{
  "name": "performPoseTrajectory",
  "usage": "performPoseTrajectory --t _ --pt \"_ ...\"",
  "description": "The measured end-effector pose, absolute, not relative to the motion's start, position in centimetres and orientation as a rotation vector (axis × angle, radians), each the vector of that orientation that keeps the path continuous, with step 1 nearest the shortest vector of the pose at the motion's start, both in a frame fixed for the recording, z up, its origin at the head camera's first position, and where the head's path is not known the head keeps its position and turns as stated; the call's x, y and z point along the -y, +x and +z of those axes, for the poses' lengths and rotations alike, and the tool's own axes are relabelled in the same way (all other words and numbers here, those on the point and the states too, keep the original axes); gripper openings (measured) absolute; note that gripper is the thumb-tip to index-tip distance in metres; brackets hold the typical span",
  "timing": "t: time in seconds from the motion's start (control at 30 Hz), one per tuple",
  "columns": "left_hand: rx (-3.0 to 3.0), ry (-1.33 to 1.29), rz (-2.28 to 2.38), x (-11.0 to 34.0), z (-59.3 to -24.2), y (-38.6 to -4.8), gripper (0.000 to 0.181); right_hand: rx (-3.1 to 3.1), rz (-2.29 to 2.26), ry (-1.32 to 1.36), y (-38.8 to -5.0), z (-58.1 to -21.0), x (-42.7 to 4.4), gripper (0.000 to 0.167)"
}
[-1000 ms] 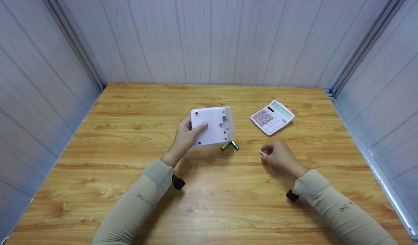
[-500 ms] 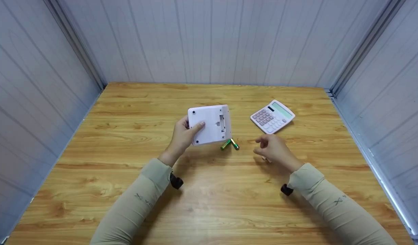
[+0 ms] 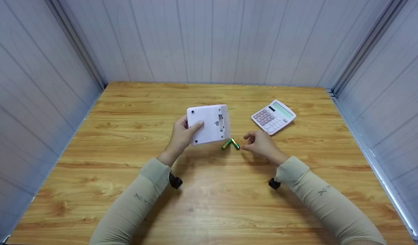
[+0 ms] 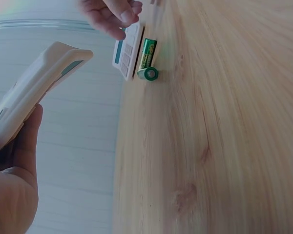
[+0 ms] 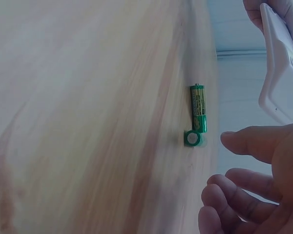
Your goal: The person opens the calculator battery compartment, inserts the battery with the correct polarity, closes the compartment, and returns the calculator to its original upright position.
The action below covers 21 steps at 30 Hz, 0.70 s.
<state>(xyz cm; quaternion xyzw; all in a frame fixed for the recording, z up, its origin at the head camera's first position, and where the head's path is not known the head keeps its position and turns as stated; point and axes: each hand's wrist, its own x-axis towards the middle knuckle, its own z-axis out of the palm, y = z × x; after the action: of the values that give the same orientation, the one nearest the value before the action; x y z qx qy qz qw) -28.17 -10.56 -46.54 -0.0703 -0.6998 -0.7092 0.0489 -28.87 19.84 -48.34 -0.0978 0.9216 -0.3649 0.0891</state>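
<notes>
And here is the upturned calculator [image 3: 205, 126], up off the bench [image 3: 209, 207], its back to the head camera and its uncovered battery compartment [image 3: 221, 123] showing toward the right edge. The left hand [image 3: 183, 133] has it clamped at its left edge, thumb pressed flat across the back, fingers tucked behind. Just below its lower right corner, two green-and-gold batteries [image 3: 235, 143] lie on the bench, angled against each other, that corner just about covering their far ends in the head view. The right hand [image 3: 261, 143] hovers to the lower right of the upturned calculator, just beside the batteries, thumb and fingers parted and loosely bent, thumb tip near but not touching. Farther right of the upturned calculator, a second calculator [image 3: 273, 117] lies keys up, set at a slant, just beyond the right hand.
</notes>
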Motion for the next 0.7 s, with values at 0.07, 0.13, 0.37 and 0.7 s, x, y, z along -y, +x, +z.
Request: performPoseTrajectory --t 0.07,0.13,0.37,0.7 --pt "2.138 -0.203 -2.153 10.6 -46.6 -28.2 0.032 -2.742 -1.08 -0.297 -29.1 -48.5 -19.4 0.038" --pt "2.152 -0.197 -2.134 10.6 -46.6 -28.2 0.032 -2.757 -1.063 -0.311 -29.5 -48.6 -19.0 0.038" --pt "2.158 -0.215 -2.104 10.7 -46.6 -28.2 0.031 -2.744 -1.041 -0.329 -30.1 -49.0 -18.0 0.038" --pt "2.157 -0.224 -2.096 10.8 -46.5 -28.0 0.032 -2.681 -1.04 -0.273 -30.5 -49.2 -16.9 0.035"
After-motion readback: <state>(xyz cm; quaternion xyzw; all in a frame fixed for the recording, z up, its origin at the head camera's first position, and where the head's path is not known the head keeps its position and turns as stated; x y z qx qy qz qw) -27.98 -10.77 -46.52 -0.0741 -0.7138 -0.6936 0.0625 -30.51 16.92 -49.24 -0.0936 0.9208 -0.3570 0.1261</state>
